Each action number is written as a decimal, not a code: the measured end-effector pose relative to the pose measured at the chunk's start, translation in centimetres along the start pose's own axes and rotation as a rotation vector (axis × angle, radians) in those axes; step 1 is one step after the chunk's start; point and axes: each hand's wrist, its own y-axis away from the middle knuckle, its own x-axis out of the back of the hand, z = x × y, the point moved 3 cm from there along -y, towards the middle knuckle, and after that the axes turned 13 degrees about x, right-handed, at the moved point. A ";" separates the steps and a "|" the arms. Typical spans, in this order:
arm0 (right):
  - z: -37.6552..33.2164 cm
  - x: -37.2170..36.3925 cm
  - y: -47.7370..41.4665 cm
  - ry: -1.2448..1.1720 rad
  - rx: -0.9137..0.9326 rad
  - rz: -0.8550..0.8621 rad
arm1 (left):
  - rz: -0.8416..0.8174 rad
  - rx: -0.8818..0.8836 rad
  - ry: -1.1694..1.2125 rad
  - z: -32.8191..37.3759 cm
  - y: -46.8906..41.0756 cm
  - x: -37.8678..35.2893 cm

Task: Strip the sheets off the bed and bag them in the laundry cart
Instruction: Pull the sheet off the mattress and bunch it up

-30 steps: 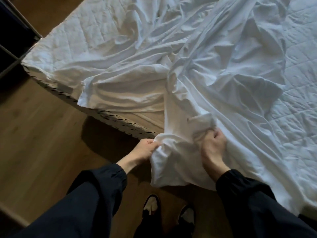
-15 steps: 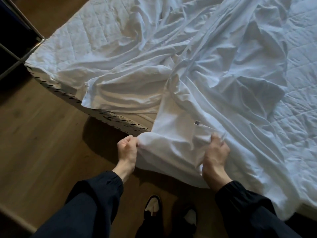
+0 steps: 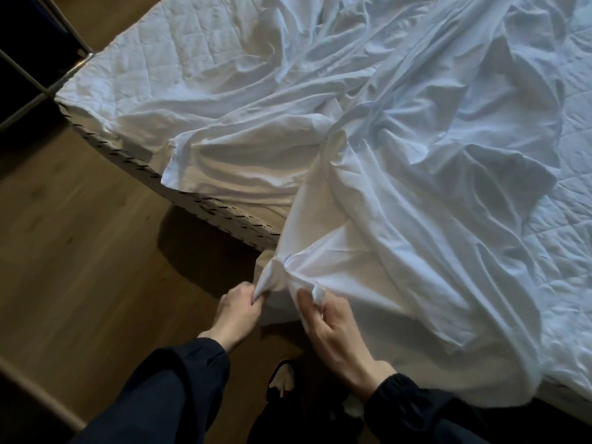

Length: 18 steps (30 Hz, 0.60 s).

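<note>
Sheet (image 3: pixel 400 193) corner is in both hands at the near edge of the bed (image 3: pixel 224 216). The left hand (image 3: pixel 238 312) has its fingers curled round a bunched tip of white cloth. The right hand (image 3: pixel 333 328), just beside it, pinches the hem between thumb and fingers, with a small flap of fabric poking up through the grip. Dark sleeves (image 3: pixel 179 379) run back toward the camera, and a pair of shoes (image 3: pixel 282 381) stands on the wooden floor (image 3: pixel 80 235) right below the hands. Out from the grip, the cloth fans up and away in long creases, loose and rumpled across the middle of the mattress, and one fold droops over the side to the left of the hands. This near corner looks free. The quilted pad (image 3: pixel 153 59) lies bare at the far left corner and along the right side, so a good part of the sheet is already off its tuck. Whether the far edges are loose I cannot tell; they run out of view. My read is that the stripping is well under way but not finished, since the whole sheet lies on the bed, ungathered. Bundling it, carrying it and bagging it are all left to do. At the upper left a metal frame (image 3: pixel 48 91) edges a dark shape. It might be the cart, but I cannot say.
</note>
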 end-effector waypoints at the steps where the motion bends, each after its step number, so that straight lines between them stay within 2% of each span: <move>1: -0.9 -0.6 -0.2 -0.007 0.040 -0.047 | 0.039 -0.013 0.021 -0.3 0.5 0.6; 3: -2.1 -2.6 -0.2 -0.029 0.111 -0.216 | 0.000 0.020 0.237 -0.4 2.2 2.0; 4: -2.5 -3.8 -0.1 -0.026 0.139 -0.323 | -0.060 0.101 0.404 -0.4 2.8 2.4; 6: -1.7 -6.2 0.4 0.036 0.141 -0.483 | -0.253 0.277 0.740 -0.7 2.8 2.8; 8: -0.6 -7.6 0.8 0.100 0.061 -0.539 | -0.558 0.385 0.993 -0.5 1.6 3.6; 10: 0.0 -8.2 0.7 0.118 0.064 -0.537 | -0.710 0.309 0.903 0.0 0.8 5.2; 12: 0.3 -8.8 0.8 0.143 0.136 -0.589 | -0.726 0.138 0.577 0.7 0.0 5.5; 14: 0.6 -10.2 1.2 0.201 0.231 -0.720 | -0.607 0.008 0.336 2.8 -0.4 4.9; 16: 0.5 -12.0 1.7 0.233 0.277 -0.842 | -0.428 -0.075 0.274 4.7 -0.9 4.0; 18: 0.8 -13.4 1.6 0.266 0.290 -0.903 | -0.222 -0.086 0.201 5.2 -2.1 3.3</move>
